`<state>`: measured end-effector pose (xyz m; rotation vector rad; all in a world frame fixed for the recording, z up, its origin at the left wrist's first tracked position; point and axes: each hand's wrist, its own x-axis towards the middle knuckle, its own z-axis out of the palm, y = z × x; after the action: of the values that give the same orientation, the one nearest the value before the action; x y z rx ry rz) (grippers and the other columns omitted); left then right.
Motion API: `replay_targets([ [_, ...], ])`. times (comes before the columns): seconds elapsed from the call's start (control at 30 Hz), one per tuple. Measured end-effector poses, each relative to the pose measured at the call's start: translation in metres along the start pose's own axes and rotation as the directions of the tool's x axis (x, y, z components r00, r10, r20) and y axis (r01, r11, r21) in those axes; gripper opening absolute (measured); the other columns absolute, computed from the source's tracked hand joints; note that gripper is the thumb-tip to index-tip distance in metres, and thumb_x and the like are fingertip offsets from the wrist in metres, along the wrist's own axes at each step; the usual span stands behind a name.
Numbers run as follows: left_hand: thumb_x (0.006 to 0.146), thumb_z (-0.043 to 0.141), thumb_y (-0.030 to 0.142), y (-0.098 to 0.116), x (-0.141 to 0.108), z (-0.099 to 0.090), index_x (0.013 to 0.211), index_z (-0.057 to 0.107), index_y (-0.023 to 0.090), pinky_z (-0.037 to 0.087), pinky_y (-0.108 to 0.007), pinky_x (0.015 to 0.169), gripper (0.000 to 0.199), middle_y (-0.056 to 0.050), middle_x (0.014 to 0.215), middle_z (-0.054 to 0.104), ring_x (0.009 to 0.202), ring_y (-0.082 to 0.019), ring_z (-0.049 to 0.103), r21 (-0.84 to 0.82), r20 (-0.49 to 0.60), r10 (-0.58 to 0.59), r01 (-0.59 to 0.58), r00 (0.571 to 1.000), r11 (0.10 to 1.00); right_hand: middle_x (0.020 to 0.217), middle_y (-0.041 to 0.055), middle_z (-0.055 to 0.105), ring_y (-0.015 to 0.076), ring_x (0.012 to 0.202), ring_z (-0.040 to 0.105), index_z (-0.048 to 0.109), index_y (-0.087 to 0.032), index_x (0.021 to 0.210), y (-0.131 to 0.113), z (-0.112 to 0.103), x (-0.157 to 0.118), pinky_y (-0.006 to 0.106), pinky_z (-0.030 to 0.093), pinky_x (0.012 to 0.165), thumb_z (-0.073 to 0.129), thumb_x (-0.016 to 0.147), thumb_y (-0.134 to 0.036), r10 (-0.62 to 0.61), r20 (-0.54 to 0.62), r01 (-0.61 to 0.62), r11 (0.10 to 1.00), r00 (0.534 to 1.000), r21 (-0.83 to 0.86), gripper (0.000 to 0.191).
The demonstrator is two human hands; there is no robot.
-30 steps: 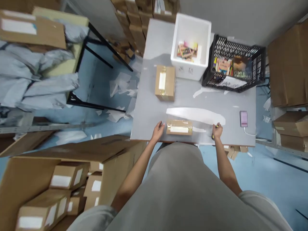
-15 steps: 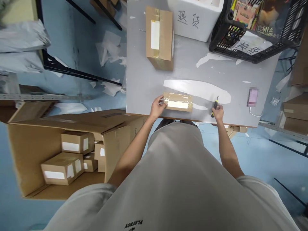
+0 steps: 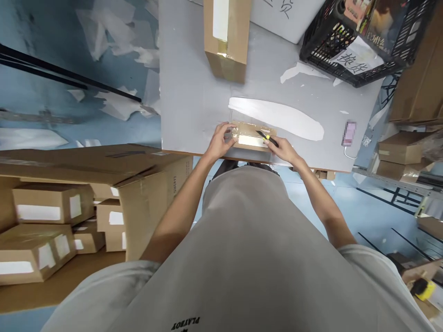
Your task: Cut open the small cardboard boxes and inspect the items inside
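Note:
A small taped cardboard box [image 3: 254,131] with a white label lies near the front edge of the grey table [image 3: 194,115]. My left hand [image 3: 221,139] grips its left end, thumb at the front and fingers behind. In my right hand [image 3: 282,150] is a black and yellow utility knife [image 3: 268,138], its blade pointing left above the box top. Whether the blade touches the tape I cannot tell. Behind the box lies a long white paper strip [image 3: 277,116].
A taller taped carton [image 3: 228,60] stands at the back, beside a white bin [image 3: 290,20] and a black crate [image 3: 346,50] with books. A pink device [image 3: 349,133] with a cable lies at right. On the left, a large open carton [image 3: 155,207] holds several boxes.
My right hand has carried the utility knife left from the bare table to over the small box. My left hand stays at the box's left end. The view has shifted.

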<state>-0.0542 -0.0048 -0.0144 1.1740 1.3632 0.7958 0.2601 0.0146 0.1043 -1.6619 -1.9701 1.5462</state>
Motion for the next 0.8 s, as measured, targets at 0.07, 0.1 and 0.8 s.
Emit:
replay_targets([
  [0.07,0.085,0.089,0.03,-0.002,0.004,-0.001,0.14,0.075,0.03,0.062,-0.047,0.116,0.057,-0.012,0.168,0.056,0.136,-0.031,0.07,-0.037,0.03,-0.022,0.023,0.999,0.999,0.074,-0.0001,0.07,0.027,0.077,0.071,0.075,-0.025,0.111,-0.015,0.004,0.009,0.037,0.055,0.09,0.05,0.114,-0.081,-0.036,0.034,0.04,0.992,0.999,-0.124,0.061],
  [0.1,0.084,0.091,0.032,-0.004,0.006,-0.001,0.14,0.075,0.03,0.061,-0.046,0.116,0.059,-0.012,0.166,0.057,0.136,-0.031,0.07,-0.056,0.041,-0.027,0.029,0.999,0.998,0.08,0.0021,0.074,0.0293,0.082,0.074,0.075,-0.026,0.114,-0.021,0.007,0.015,0.037,0.054,0.093,0.05,0.113,-0.081,-0.061,0.049,0.069,0.982,0.997,-0.174,0.061],
  [0.8,0.091,0.082,0.042,-0.027,0.026,0.002,0.154,0.065,0.027,0.067,-0.044,0.105,0.066,-0.014,0.164,0.06,0.136,-0.033,0.07,-0.073,0.2,0.124,-0.112,0.972,0.991,0.135,0.0183,0.085,0.0397,0.116,0.079,0.071,-0.02,0.148,-0.09,0.013,0.077,0.04,0.051,0.088,0.035,0.123,-0.051,0.182,0.267,0.122,0.563,0.946,-0.817,0.054],
])
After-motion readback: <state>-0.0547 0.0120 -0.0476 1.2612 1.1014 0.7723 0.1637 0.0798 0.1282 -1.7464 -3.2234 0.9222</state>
